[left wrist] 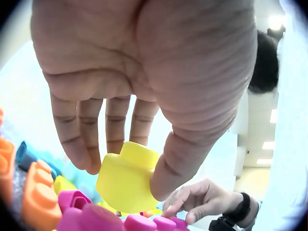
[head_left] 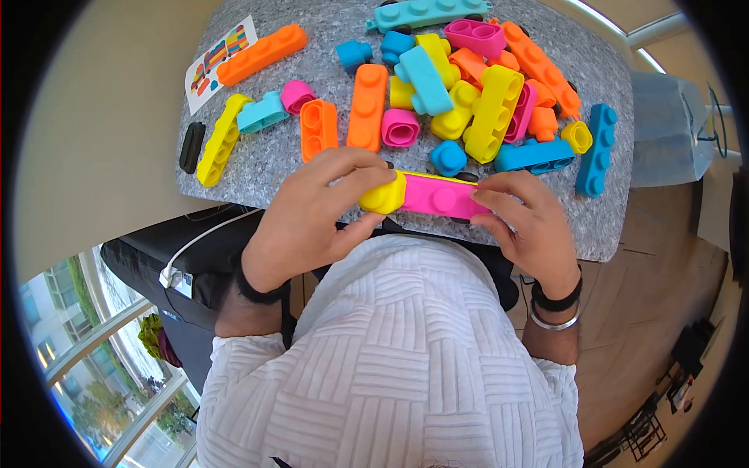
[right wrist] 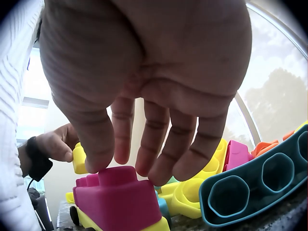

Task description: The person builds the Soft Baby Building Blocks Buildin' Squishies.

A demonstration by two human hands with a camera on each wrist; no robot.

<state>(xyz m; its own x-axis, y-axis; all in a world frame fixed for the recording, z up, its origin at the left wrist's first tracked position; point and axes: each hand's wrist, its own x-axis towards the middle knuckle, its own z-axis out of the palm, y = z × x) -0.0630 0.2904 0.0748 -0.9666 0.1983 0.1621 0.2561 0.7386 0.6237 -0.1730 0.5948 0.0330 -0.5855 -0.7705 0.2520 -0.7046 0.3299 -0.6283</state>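
Near the table's front edge, a long pink building block (head_left: 449,198) sits on a yellow base (right wrist: 89,225) with black wheels. My left hand (head_left: 308,207) pinches a small yellow block (head_left: 383,196) between thumb and fingers at the pink block's left end. In the left wrist view this yellow block (left wrist: 127,178) shows a single stud and stands beside the pink studs. With thumb and fingertips, my right hand (head_left: 530,222) grips the right end of the pink block. The wheeled base is mostly hidden under it in the head view.
Loose blocks pile up behind, with a blue block (head_left: 449,158) close to the wheeled base. An orange block (head_left: 367,109) and a pink one (head_left: 400,128) lie ahead of the left hand. A picture sheet (head_left: 204,82) is at the far left, a blue bar (head_left: 597,152) far right.
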